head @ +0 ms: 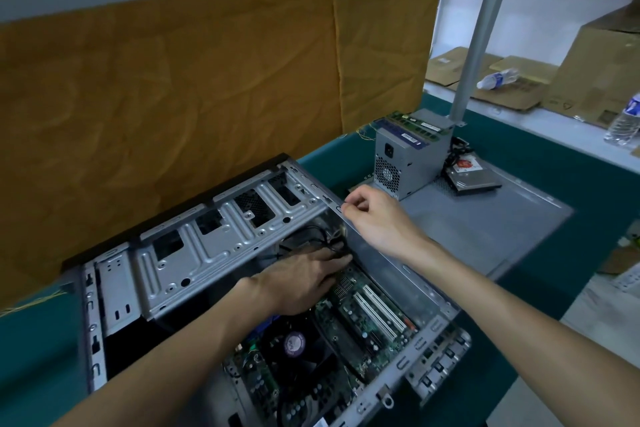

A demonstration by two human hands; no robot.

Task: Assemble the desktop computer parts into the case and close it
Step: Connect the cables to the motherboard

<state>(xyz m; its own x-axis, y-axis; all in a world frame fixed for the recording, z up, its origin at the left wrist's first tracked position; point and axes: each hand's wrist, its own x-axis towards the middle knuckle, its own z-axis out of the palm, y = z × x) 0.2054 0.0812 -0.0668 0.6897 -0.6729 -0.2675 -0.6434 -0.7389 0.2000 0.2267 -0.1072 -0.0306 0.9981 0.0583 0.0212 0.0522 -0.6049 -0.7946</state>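
Head view is looking down into an open computer case (pixel 194 253) that is lying on its side on a green table (pixel 540 163), with a brown cloth backdrop (pixel 207 80) hanging behind it. Inside the case, the motherboard (pixel 367 315) is sitting flat on the bottom, its white expansion slots showing toward the right and a black CPU fan (pixel 294 343) resting nearer the camera. A silver drive cage (pixel 214 239) is spanning the far side of the case.

The left hand (pixel 304 277) is reaching deep into the case, fingers stretched fairly flat and pressing down among a bunch of black cables (pixel 311 236) at the far end of the motherboard; whether it is actually grasping a cable is impossible to tell. The right hand (pixel 377 215) is hovering at the upper right edge of the case, fingers curled, thumb and forefinger pinching something small at the metal rim that is too tiny to identify.

To the right, a grey side panel (pixel 485 218) is lying flat on the table. A power supply (pixel 408 159) is standing on its far end, with RAM sticks (pixel 415 125) lying on top, and a hard drive (pixel 474 177) is resting just beside it. Plastic bottles (pixel 498 78) and cardboard boxes (pixel 595 73) are sitting well beyond.
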